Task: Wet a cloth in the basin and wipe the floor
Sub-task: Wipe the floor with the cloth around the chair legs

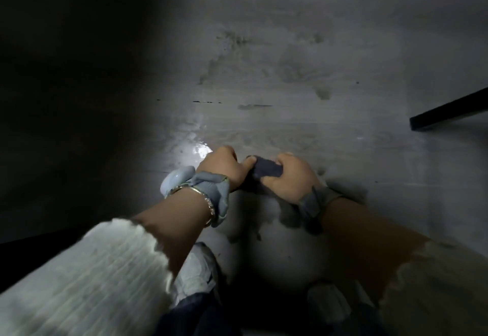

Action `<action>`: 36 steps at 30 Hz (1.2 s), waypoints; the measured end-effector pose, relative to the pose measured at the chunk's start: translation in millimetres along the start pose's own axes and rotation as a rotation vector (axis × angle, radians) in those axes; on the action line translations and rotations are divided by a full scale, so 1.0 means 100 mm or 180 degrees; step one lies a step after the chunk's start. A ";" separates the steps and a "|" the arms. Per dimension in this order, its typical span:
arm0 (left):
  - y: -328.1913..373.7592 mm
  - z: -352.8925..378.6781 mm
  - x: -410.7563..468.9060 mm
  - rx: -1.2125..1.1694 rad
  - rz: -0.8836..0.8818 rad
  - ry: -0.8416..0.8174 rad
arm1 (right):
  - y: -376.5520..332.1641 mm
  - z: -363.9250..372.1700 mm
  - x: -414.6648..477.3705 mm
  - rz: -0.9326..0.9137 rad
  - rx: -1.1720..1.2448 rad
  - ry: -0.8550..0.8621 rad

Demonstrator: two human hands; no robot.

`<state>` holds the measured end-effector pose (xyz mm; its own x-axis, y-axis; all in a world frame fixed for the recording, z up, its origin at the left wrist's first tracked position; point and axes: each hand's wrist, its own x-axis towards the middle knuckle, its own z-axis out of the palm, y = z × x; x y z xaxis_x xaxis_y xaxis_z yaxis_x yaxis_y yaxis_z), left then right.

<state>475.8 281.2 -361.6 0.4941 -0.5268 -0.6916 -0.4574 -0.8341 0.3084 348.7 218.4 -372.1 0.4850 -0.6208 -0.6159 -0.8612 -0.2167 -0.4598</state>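
— Where is your cloth (266,170)?
— Bunched between your 2 hands, above the wet grey floor (290,45).
— And your fingers?
— Left hand (221,169) and right hand (289,177) both curl tightly around it.

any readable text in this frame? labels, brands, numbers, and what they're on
None. No readable word, number or sign anywhere in the head view.
Dark cloth, gripped by left hand and right hand: no print visible.
Bracelet on the left wrist: no lettering visible.
Floor: only smudges and a wet sheen, no markings.
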 end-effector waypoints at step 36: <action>-0.05 1.53 -0.34 0.2152 0.0708 -0.0132 | 1.52 0.45 0.06 0.0186 -0.0160 0.1098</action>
<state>348.3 327.7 -439.6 0.3134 -0.6548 -0.6878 -0.9092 -0.4160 -0.0183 227.6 215.6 -474.8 0.3622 -0.8494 -0.3838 -0.8965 -0.2048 -0.3928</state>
